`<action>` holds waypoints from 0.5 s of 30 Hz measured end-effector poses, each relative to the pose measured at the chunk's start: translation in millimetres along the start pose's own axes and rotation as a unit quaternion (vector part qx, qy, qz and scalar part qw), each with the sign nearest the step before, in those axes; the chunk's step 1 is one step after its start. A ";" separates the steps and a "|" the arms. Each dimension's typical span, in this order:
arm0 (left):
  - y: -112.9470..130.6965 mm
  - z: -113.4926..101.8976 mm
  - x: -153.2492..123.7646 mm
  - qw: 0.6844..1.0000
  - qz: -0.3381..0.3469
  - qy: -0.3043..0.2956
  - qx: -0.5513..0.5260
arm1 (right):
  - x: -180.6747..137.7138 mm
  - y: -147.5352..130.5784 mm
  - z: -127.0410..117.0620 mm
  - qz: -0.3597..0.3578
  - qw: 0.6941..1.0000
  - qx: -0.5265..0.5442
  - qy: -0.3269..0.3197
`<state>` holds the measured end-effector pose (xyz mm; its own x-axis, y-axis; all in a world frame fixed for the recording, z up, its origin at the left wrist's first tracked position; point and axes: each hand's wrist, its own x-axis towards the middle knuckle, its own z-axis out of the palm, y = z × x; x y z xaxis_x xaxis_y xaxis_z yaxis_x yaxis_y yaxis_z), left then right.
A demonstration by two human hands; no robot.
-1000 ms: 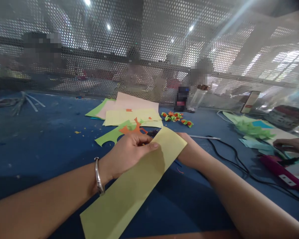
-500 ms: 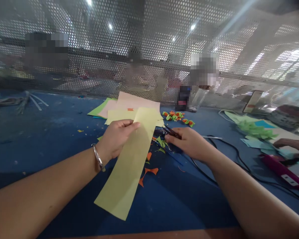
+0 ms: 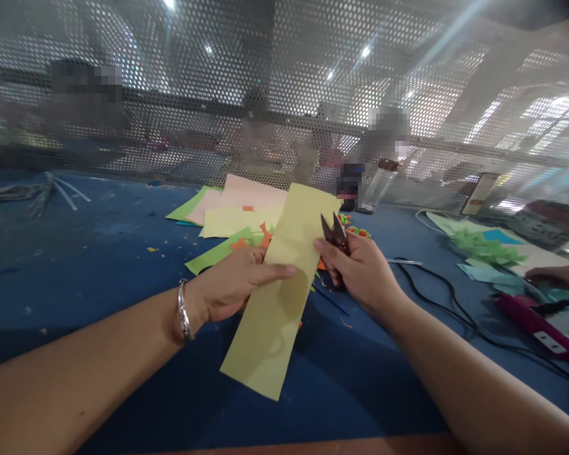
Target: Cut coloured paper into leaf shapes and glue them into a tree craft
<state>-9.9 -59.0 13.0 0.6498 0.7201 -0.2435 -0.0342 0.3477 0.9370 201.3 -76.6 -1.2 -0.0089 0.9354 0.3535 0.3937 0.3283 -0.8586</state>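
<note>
A long strip of yellow paper (image 3: 270, 328) slants across the middle of the view, raised above the blue table. My left hand (image 3: 239, 278) is closed on its left edge, thumb on top and fingers behind. My right hand (image 3: 360, 265) is wrapped round a pair of scissors (image 3: 334, 232), their short dark blades parted and pointing away from me. Its thumb touches the strip's right edge. The scissors' handles are mostly hidden in my palm. Behind the strip lie green paper (image 3: 218, 251) and orange paper scraps (image 3: 265, 235).
Pink sheets (image 3: 249, 191) and yellow sheets lie stacked at the back. A perforated metal screen (image 3: 194, 126) stands behind the table. To the right are a black cable (image 3: 448, 287), a magenta power strip (image 3: 535, 319), green paper cuttings (image 3: 488, 246) and another person's hand (image 3: 557, 276).
The yellow strip has shifted right and slightly up with my left hand, which now grips it lower down. My right hand has raised the scissors, blades apart, and its thumb now meets the strip.
</note>
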 end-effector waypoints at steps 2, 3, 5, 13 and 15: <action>-1.6 -1.2 -2.2 0.999 -0.019 -0.028 0.040 | 1.5 1.4 -2.3 -0.008 0.999 0.025 0.027; -2.2 -1.3 -3.1 0.997 -0.020 -0.032 0.061 | 2.1 1.9 -2.9 -0.008 0.999 0.036 0.036; -2.5 -0.7 -4.6 0.996 -0.009 -0.013 0.091 | 3.2 2.3 -3.1 0.002 0.997 0.057 0.043; 2.7 -3.3 -0.9 0.987 0.094 0.126 0.026 | 4.9 2.6 0.9 0.015 0.985 0.163 0.047; 3.4 -3.2 -0.6 0.988 0.094 0.122 0.010 | 5.3 3.7 1.4 0.006 0.985 0.163 0.049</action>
<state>-12.8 -56.3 15.5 0.4303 0.8952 -0.1156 -0.1196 0.1835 0.9757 201.5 -70.2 -3.0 0.0897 0.9274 0.3632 0.0766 0.3572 -0.9309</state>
